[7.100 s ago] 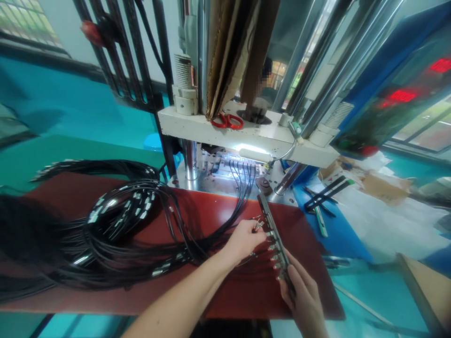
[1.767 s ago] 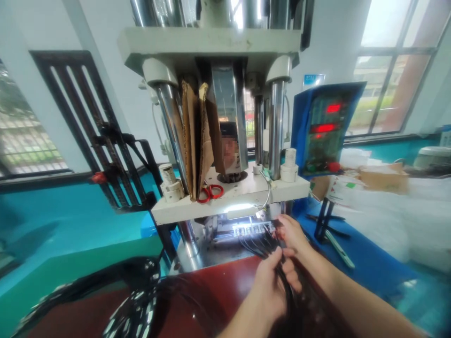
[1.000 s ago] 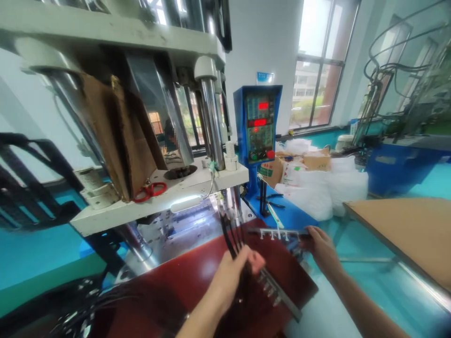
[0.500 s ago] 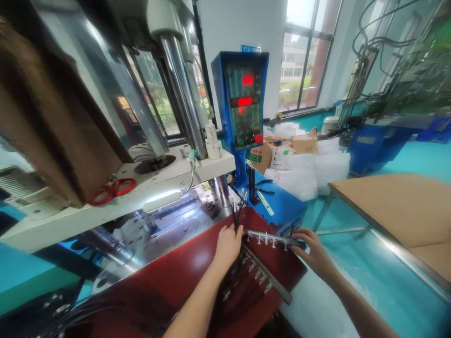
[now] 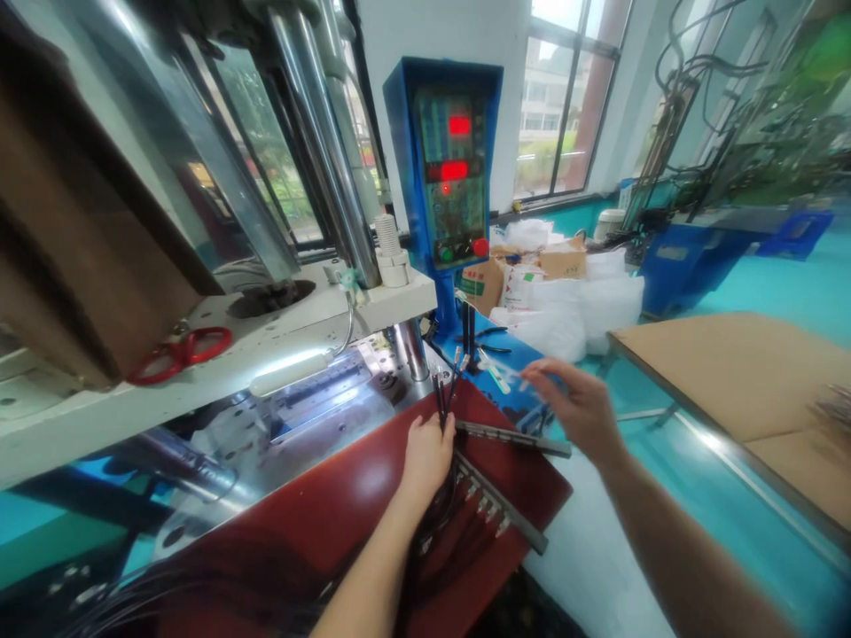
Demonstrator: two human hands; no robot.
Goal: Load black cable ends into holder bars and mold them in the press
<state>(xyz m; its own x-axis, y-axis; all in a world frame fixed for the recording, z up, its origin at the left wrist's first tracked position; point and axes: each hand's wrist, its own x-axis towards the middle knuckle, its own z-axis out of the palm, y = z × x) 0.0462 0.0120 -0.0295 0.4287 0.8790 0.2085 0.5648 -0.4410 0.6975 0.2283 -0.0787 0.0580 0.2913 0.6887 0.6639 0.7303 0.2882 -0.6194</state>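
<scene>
My left hand [image 5: 429,452] is closed round a bundle of black cables [image 5: 441,399] whose light tips point up, over the red board [image 5: 332,505]. Beside it a narrow dark metal bar [image 5: 511,436] lies slanting across the board. A second metal bar [image 5: 511,514] is nearer to me, with several metal-ended cable plugs [image 5: 485,505] along it. Raised above the first bar's right end, my right hand [image 5: 578,403] pinches small whitish pieces [image 5: 526,383], blurred by motion. More black cables [image 5: 199,585] trail over the board at lower left.
The press [image 5: 372,310] with its lit lower plate stands at left, red-handled scissors [image 5: 179,354] on its ledge. Behind is a blue control box [image 5: 445,168] with red displays. Pliers [image 5: 492,341] lie on a blue surface. A brown-topped table [image 5: 731,372] is at right.
My right hand has let go of the metal bar's right end and risen, now holding small whitish pieces. The white pieces seen along that bar are gone from it. My left hand keeps the cables.
</scene>
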